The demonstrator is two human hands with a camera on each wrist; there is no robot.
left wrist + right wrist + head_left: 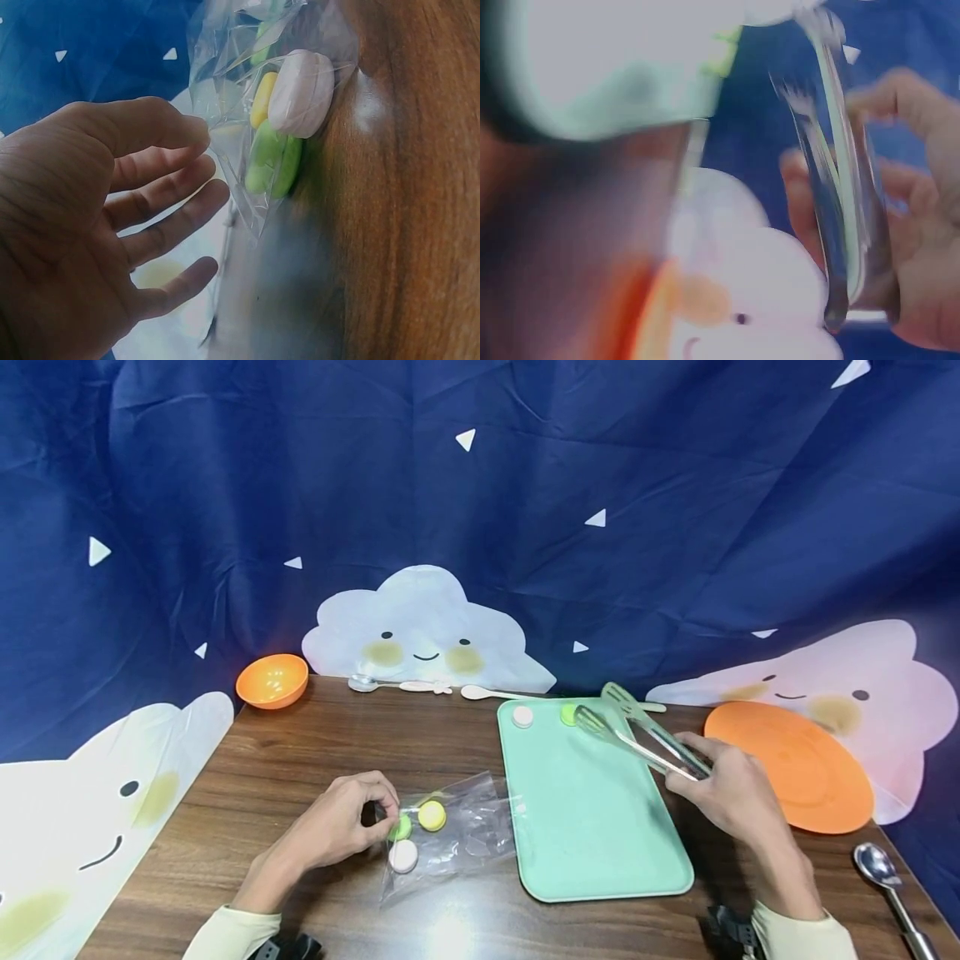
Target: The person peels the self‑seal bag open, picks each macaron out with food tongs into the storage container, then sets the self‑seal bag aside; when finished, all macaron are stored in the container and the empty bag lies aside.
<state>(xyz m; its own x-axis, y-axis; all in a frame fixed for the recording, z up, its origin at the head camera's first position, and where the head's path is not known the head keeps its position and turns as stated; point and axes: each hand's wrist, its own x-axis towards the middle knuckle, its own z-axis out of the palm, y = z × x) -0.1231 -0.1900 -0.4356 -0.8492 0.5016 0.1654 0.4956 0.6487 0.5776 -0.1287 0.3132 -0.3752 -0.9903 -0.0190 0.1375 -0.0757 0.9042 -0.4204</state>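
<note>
At the edge of a clear plastic bag (480, 828), my left hand (347, 817) pinches the film between thumb and index finger, the other fingers spread apart in the left wrist view. Inside the bag lie a yellow macaron (432, 816), a pale pink macaron (301, 94) and a green macaron (274, 159). My right hand (731, 789) grips metal tongs (652, 752), whose arms stand apart above the mint-green tray (600, 827). A pale macaron (522, 717) and a green macaron (569, 714) sit near the tray's far edge, the green one close to a tong tip.
An orange bowl (272, 682) stands at the far left corner. Behind the tray lie a spoon (363, 683) and a white-handled utensil (476, 692). To the right are an orange plate (795, 768) and a metal scoop (877, 864). A blue curtain (480, 510) backs the table.
</note>
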